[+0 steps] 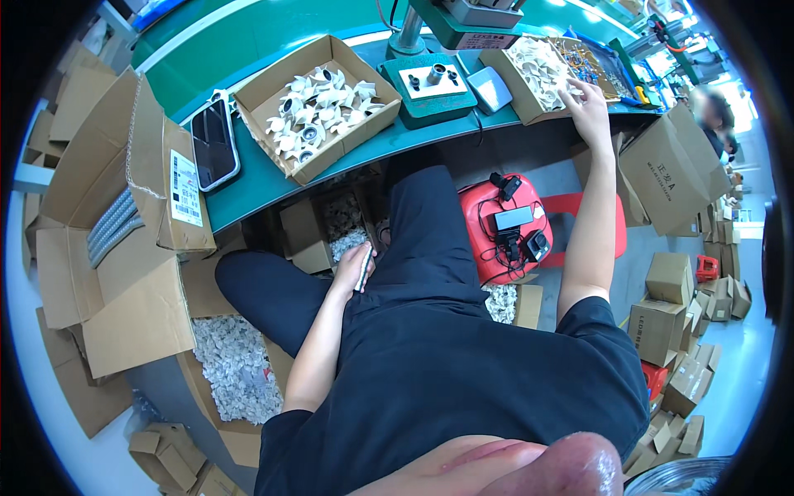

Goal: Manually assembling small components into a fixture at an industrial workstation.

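My right hand [589, 106] reaches up to the cardboard box [506, 68] of white plastic parts [539, 69] on the green bench, fingers spread at its near rim, touching the parts; whether it grips one I cannot tell. My left hand [354, 269] rests low between my thighs, fingers curled around a small pale flat thing [365, 271]. A green press fixture [432, 85] with a metal post stands between the two boxes on the bench.
A second open box [256, 91] holds several white fan-like parts [318, 112]. A phone [214, 144] lies at the bench's left end. Open cartons of white scraps [236, 368] sit under the bench. A red stool [488, 227] carries black devices. Stacked cartons [672, 310] stand at right.
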